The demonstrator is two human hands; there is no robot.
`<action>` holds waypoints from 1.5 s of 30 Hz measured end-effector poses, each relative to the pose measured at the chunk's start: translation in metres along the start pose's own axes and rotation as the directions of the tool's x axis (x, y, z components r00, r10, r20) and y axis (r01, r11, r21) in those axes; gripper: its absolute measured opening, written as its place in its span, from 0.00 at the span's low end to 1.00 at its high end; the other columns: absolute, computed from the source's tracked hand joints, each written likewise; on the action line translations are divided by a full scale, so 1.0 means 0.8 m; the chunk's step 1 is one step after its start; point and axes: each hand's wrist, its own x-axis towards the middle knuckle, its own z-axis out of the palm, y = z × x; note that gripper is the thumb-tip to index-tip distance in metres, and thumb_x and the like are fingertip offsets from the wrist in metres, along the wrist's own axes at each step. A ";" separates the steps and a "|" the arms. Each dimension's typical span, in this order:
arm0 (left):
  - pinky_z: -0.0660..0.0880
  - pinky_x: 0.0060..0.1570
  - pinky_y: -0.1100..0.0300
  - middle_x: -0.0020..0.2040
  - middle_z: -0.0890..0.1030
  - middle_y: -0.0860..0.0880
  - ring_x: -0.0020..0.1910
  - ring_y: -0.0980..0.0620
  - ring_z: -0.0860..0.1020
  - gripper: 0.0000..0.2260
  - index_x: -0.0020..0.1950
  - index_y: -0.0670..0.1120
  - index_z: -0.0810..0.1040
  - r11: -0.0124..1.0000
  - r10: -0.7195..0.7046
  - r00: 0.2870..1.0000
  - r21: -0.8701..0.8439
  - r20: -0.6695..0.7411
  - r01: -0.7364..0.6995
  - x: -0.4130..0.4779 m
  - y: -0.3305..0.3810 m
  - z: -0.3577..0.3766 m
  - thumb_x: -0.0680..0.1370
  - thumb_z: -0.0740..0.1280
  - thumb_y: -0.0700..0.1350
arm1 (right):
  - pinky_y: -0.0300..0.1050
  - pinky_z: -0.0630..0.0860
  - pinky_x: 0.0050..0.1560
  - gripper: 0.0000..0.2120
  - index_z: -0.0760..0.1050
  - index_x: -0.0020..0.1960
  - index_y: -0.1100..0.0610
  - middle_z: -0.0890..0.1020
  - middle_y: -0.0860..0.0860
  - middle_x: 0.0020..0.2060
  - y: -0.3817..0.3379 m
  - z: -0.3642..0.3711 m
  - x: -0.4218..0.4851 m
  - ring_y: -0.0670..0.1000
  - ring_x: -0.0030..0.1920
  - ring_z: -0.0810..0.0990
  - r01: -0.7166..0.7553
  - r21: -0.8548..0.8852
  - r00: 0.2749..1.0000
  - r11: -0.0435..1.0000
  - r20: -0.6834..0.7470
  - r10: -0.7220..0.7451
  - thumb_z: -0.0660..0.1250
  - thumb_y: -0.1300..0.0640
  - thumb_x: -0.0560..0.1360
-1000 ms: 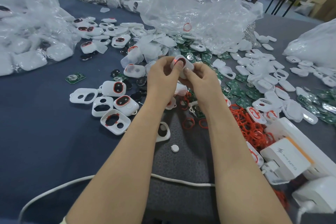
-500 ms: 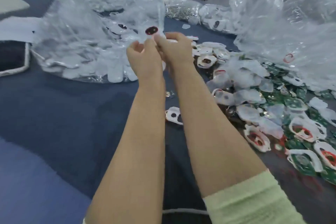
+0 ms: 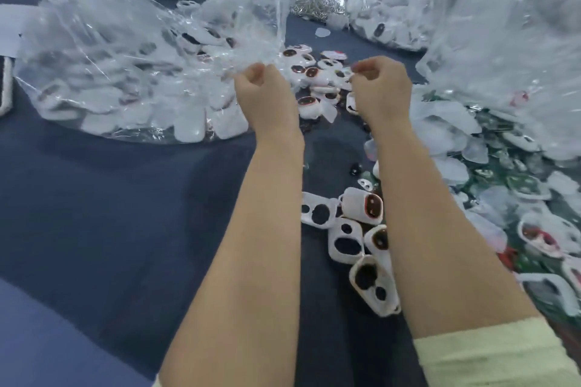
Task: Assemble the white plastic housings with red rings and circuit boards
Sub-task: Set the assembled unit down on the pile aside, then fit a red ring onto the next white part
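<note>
Dark blue counter (image 3: 94, 198), strewn parts.
Fingers of our left hand (image 3: 264, 97) pinch the crinkled clear plastic bag (image 3: 132, 50); our right hand (image 3: 382, 88) curls (nothing visible inside); white red-ringed plastic housings (image 3: 364, 206) lie between our forearms.

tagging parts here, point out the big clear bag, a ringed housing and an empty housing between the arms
clear plastic bag (image 3: 94, 50): head view, on its crinkled upper wall
housing with red ring (image 3: 372, 207): head view, on its ringed face
empty white housing (image 3: 334, 226): head view, on its upper left corner
</note>
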 end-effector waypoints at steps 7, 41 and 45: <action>0.73 0.54 0.52 0.48 0.73 0.46 0.47 0.50 0.73 0.12 0.60 0.36 0.74 1.000 -0.013 1.000 0.011 0.022 0.012 -0.013 -0.025 0.021 0.79 0.58 0.37 | 0.47 0.68 0.65 0.22 0.69 0.70 0.52 0.75 0.54 0.66 0.028 0.016 -0.019 0.56 0.66 0.72 0.222 -0.298 0.897 0.929 0.436 -0.075 0.65 0.56 0.76; 0.78 0.56 0.43 0.49 0.82 0.35 0.48 0.41 0.80 0.09 0.47 0.39 0.77 0.925 -0.141 0.817 0.369 0.559 -0.093 -0.125 -0.086 0.077 0.82 0.61 0.40 | 0.56 0.78 0.55 0.09 0.74 0.53 0.55 0.84 0.55 0.45 0.057 -0.150 -0.075 0.56 0.47 0.83 -0.051 0.100 0.992 0.994 0.122 0.039 0.66 0.63 0.74; 0.80 0.51 0.47 0.42 0.83 0.40 0.44 0.41 0.82 0.14 0.37 0.44 0.76 0.858 -0.147 0.806 0.480 0.573 -0.184 -0.165 -0.119 0.085 0.82 0.61 0.44 | 0.58 0.78 0.54 0.09 0.74 0.54 0.56 0.81 0.51 0.44 0.099 -0.210 -0.115 0.57 0.47 0.82 -0.142 0.041 0.990 0.989 0.014 0.142 0.65 0.63 0.75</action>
